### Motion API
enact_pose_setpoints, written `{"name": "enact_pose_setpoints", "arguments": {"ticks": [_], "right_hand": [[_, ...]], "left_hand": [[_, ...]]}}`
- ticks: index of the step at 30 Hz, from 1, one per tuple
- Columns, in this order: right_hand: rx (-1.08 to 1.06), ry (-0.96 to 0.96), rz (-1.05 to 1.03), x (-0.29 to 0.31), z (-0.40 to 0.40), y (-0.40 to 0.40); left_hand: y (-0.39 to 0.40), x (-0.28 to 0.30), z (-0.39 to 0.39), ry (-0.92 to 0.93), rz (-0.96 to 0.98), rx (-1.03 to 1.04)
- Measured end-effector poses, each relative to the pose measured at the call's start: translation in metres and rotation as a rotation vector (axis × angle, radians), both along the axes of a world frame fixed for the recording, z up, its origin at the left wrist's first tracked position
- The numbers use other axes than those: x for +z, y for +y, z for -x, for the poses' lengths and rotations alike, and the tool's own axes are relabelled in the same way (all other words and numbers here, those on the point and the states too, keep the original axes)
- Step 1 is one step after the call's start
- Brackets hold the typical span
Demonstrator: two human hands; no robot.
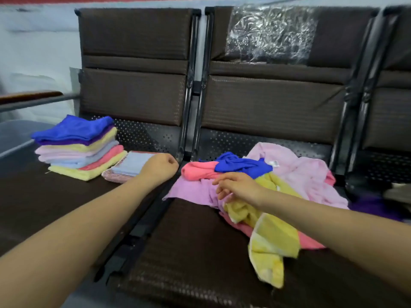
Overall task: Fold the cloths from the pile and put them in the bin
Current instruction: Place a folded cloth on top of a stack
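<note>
Head view: brown padded bench seats (200, 252)

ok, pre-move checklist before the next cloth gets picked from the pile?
1. Right hand free, fingers relaxed over the loose pile: ok.
2. Left hand free: cannot tell, fingers curled, the palm is hidden.
3. Single cloth reachable: ok, blue cloth lies on top.
4. Folded stack tidy: ok.
5. Light blue folded cloth stacked: not ok, it lies beside the stack.
6. Bin located: not ok, none in view.
</note>
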State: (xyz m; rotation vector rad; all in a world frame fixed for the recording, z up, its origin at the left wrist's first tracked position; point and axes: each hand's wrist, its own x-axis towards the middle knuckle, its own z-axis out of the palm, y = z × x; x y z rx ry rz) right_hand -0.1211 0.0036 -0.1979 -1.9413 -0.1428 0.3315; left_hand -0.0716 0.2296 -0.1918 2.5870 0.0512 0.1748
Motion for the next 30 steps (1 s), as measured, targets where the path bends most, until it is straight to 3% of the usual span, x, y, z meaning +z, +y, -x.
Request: {"name": "enact_pose_setpoints", "arguments": {"ticks": [6,9,15,20,23,27,30], "right_hand": [[-0.302,-0.005,0.135,0.006,0.0,-0.095],[-0.377,-0.022,0.196,0.0,-0.005,-0.126],[-0.433,-0.062,0.225,-0.008,-0.037,-0.12],[-0.447,-0.019,0.234,-0.025,-0.062,-0.099],[-0.447,-0.037,0.254,-0.034,-0.071,-0.099],[-0.554,-0.058,0.072,-0.027,-0.076,-0.106],[-0.581,-0.144,0.034,-0.008,-0.078,-0.108]], "left_hand": [[-0.096,0.014,0.02,0.172,0.228,-0.074],[-0.126,0.007,0.019,0.174,0.277,-0.053],[-0.131,-0.016,-0.007,0.163,0.361,0.074],[-0.125,-0.044,-0.045,0.285,0.708,0.194],[-0.133,-0.047,-0.056,0.324,0.759,0.211],[-0.151,-0.051,-0.064,0.232,0.705,0.101],[-0.159,-0.034,-0.055,0.008,0.64,0.079]]}}
